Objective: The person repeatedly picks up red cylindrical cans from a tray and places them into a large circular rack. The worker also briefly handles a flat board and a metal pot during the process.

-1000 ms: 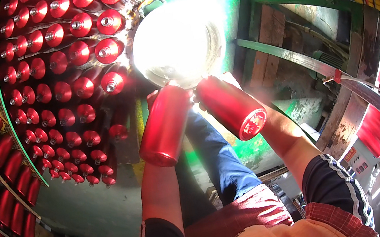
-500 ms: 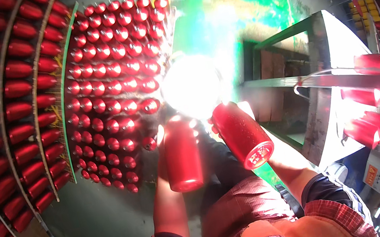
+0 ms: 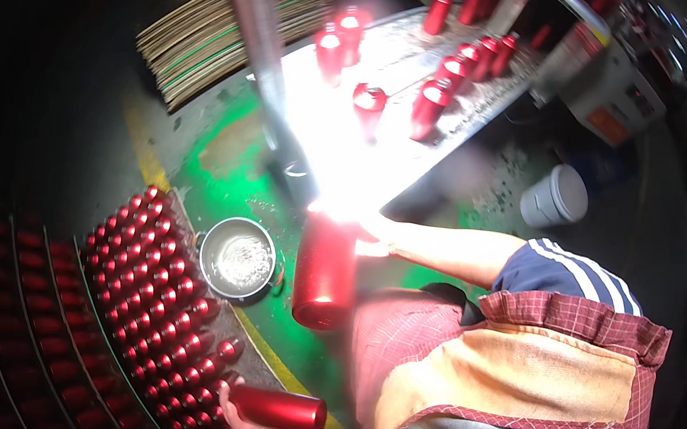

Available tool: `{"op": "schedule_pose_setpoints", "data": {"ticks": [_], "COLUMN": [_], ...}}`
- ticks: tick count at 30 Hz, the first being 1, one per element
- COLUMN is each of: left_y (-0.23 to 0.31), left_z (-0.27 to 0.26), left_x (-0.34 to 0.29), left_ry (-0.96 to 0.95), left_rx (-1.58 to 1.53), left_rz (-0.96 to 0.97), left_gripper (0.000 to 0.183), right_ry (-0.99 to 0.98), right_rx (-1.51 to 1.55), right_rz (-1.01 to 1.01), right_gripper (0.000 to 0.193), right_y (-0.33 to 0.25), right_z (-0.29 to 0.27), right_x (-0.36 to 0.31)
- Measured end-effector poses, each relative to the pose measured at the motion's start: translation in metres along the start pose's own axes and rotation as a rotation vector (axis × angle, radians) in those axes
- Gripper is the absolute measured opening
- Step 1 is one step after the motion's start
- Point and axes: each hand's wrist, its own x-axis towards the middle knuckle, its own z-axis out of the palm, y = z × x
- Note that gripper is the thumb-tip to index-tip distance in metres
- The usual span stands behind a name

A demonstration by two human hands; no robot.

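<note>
At the lower left, my left hand [image 3: 238, 407] is closed around one end of a red metal cylinder [image 3: 282, 409]. That cylinder lies tilted, its flat base pointing right, beside the nearest of the standing red cylinders [image 3: 162, 313]. My right hand [image 3: 373, 239] grips a second red cylinder [image 3: 322, 277] near the middle, just short of the table's near edge. Its base faces me, while its upper end is lost in strong glare. Some fingers of both hands are hidden behind the cylinders.
A metal basin [image 3: 237, 259] stands on the green floor between the rows and my right hand. Ahead, a bright table [image 3: 417, 167] carries several red cylinders, with a post [image 3: 265, 73] before it. A white bucket [image 3: 554, 197] is at the right; stacked boards [image 3: 240, 32] lie far off.
The view has turned toward the table. My hands, close together before, are now apart: the left with its cylinder is down by the standing rows, the right still holds its cylinder near the table.
</note>
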Motion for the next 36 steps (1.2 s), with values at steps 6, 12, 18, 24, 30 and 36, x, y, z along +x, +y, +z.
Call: {"op": "schedule_pose_setpoints", "data": {"ticks": [6,12,18,24,30,36], "left_y": [0.002,-0.002,0.045,-0.028,-0.156,-0.178], "left_z": [0.050,0.190,0.460,0.718,0.815,0.798], "left_x": [-0.033,0.021,0.125,0.221,0.312,0.343], "left_ry": [-0.041,-0.210,-0.496,-0.495,-0.358,-0.286], "left_rx": [-0.066,0.115,0.379,0.703,1.076,1.369], "left_rz": [-0.132,-0.172,0.281,0.768,0.764,0.579], "left_gripper": [0.051,0.049,0.042,0.037,0.034,0.037], "right_ry": [0.238,0.529,0.526,0.633,0.753,0.680], "right_rx": [-0.183,-0.690,-0.771,-0.859,-1.056,-1.531], "right_rz": [-0.188,-0.581,-0.799,-0.841,-0.957,-1.137], "right_gripper": [0.040,0.042,0.046,0.047,0.045,0.040], "right_y": [-0.057,-0.194,-0.374,-0.463,-0.498,-0.547], "right_z": [-0.023,-0.054,-0.066,-0.102,-0.127,-0.125], "right_x": [-0.085,-0.160,-0.214,-0.230,-0.227,-0.161]}}
